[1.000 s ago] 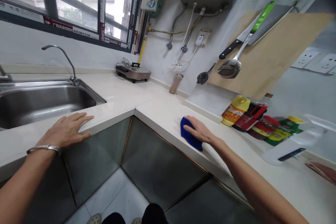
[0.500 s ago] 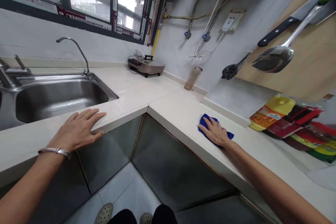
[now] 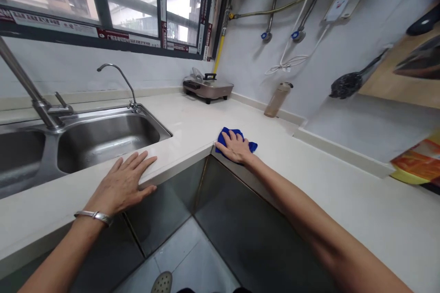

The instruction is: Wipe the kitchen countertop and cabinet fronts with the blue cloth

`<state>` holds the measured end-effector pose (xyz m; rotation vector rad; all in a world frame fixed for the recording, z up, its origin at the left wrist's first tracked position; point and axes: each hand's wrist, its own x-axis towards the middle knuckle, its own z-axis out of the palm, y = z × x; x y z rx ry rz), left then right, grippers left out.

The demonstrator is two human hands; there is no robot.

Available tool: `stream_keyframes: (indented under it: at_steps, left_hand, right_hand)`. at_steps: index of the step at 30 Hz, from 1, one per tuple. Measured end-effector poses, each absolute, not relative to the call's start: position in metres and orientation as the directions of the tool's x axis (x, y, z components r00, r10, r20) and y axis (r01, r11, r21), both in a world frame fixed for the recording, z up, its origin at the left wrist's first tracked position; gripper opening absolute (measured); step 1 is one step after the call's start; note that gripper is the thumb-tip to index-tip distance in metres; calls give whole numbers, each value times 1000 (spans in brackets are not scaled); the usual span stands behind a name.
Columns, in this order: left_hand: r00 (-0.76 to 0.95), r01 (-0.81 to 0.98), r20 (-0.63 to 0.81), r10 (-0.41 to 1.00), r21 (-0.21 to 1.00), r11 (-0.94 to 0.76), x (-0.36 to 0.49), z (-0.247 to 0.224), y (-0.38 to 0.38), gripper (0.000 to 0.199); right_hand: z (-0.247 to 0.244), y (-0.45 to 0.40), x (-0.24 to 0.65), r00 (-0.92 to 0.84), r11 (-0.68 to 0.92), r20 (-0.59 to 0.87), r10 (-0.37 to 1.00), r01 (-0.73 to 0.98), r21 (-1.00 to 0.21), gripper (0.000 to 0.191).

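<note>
A blue cloth (image 3: 253, 147) lies on the white countertop (image 3: 192, 116) at the inner corner. My right hand (image 3: 236, 147) presses flat on the cloth, fingers over it, and part of the cloth sticks out on either side. My left hand (image 3: 125, 183) rests on the counter's front edge before the sink, fingers spread, holding nothing, with the thumb over the edge. A silver bracelet (image 3: 94, 215) is round the left wrist.
The steel sink (image 3: 106, 139) with two taps is at the left. An electric pan (image 3: 209, 88) stands in the back corner, a bottle (image 3: 277, 100) by the wall. A yellow-and-orange package (image 3: 419, 160) and a hanging scrubber (image 3: 347, 84) are at the right.
My right hand has moved left along the counter with the blue cloth, to the inner corner. The view has turned right, and my left hand stays on the counter edge.
</note>
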<state>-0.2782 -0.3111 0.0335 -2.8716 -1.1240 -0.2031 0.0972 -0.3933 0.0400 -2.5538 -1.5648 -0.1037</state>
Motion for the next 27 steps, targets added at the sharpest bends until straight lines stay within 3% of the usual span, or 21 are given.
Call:
stream_keyframes:
  at_steps: [3, 8, 13, 17, 22, 27]
  left_hand:
    - [724, 686, 117, 680, -19, -727, -278, 37, -314, 77]
    - [723, 682, 168, 670, -23, -731, -281, 32, -314, 85]
    - [666, 732, 197, 719, 11, -681, -282, 26, -305, 105]
    - [667, 738, 144, 731, 10, -675, -276, 33, -313, 106]
    - [628, 778, 95, 772, -89, -622, -311, 48, -338, 94]
    - [415, 908, -16, 910, -60, -415, -456, 65, -362, 74]
  right_hand:
    - [39, -351, 63, 375, -350, 176, 910, 924, -157, 83]
    - [37, -307, -20, 133, -81, 243, 961, 974, -214, 65]
    - [36, -318, -85, -78, 140, 290, 954, 969, -202, 60]
    - [35, -343, -100, -175, 244, 336, 926, 954, -176, 59]
    - [36, -354, -79, -149, 208, 312, 938, 964, -167, 58]
    - [26, -346, -24, 27, 21, 307, 951, 988, -150, 63]
